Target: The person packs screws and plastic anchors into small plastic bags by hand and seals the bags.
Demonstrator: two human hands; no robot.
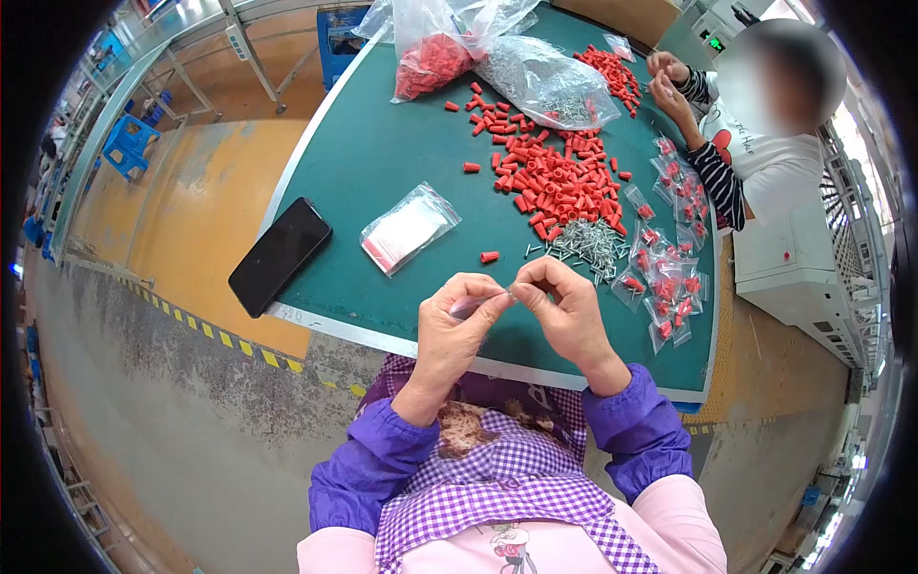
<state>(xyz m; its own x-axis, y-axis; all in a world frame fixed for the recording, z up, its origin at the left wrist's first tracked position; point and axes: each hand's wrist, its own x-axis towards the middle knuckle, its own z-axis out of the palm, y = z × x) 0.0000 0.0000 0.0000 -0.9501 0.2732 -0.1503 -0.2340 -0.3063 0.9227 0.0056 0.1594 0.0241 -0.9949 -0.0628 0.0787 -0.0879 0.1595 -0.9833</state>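
My left hand (453,321) is closed on a small clear plastic bag (468,306), held above the near edge of the green table. Thumb and fingers of my right hand (566,308) pinch together at the bag's edge; the fingertips of both hands nearly meet there. Just beyond them lies a single red plastic cap (490,256). Past my right hand is a pile of metal screws (591,247), touching a large heap of red caps (555,182). To the right of these lie many small filled bags (666,277) with red pieces inside.
A black phone (280,256) and a stack of flat clear bags (409,228) lie on the table's (354,163) left side. At the back are a large bag of red caps (435,67) and a bag of screws (559,91). Across the right edge, a co-worker's hands (669,81) work.
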